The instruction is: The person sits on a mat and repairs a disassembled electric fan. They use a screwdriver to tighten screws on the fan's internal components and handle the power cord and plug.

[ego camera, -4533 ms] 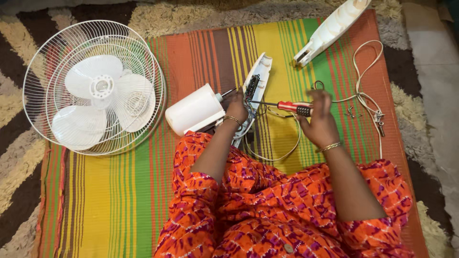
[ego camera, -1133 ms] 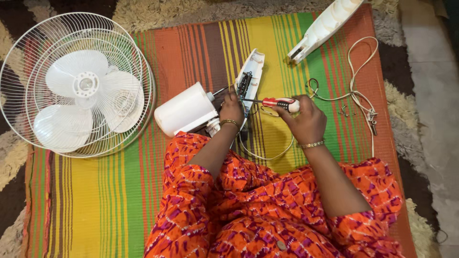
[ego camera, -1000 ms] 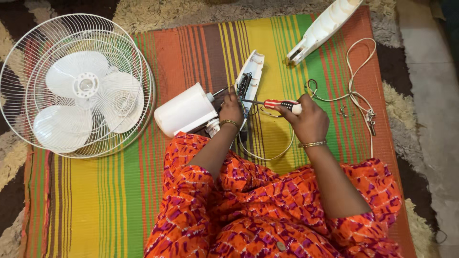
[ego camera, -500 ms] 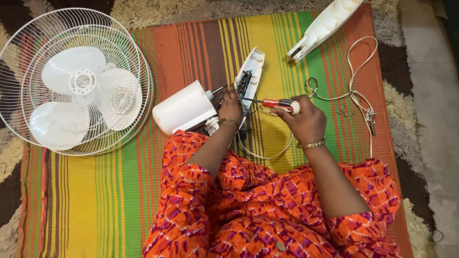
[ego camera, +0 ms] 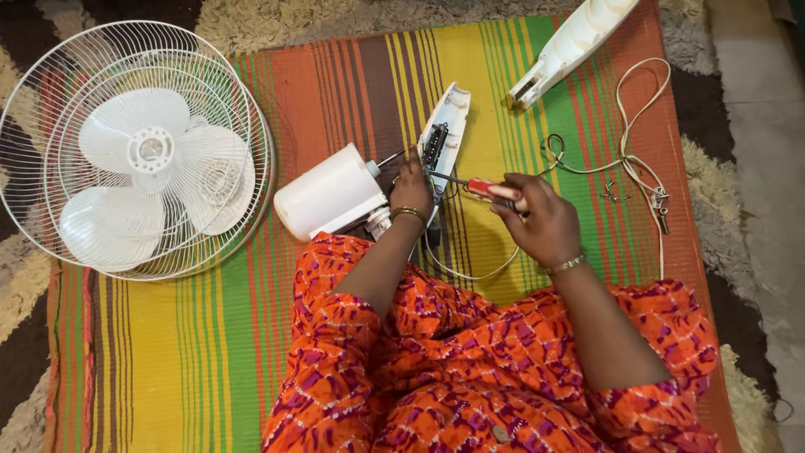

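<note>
Striped woven mat (ego camera: 168, 335) in orange, yellow and green over shaggy rug. Right hand (ego camera: 545, 222) closed around red-handled screwdriver (ego camera: 482, 188), tip at open white plastic fan housing (ego camera: 444, 138) mid-mat. Left hand (ego camera: 412, 186) presses housing, fingers curled. Housing likely light, brittle; grip by edges. White wire fan grille (ego camera: 134, 151) lies left.

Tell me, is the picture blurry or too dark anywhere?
Head view: mostly sharp and evenly lit, no glare; the fan cage wires and mat stripes are crisp. Soft shadows sit under the right hand, which holds the screwdriver, and the left hand. The dress at the bottom looks slightly soft.
</note>
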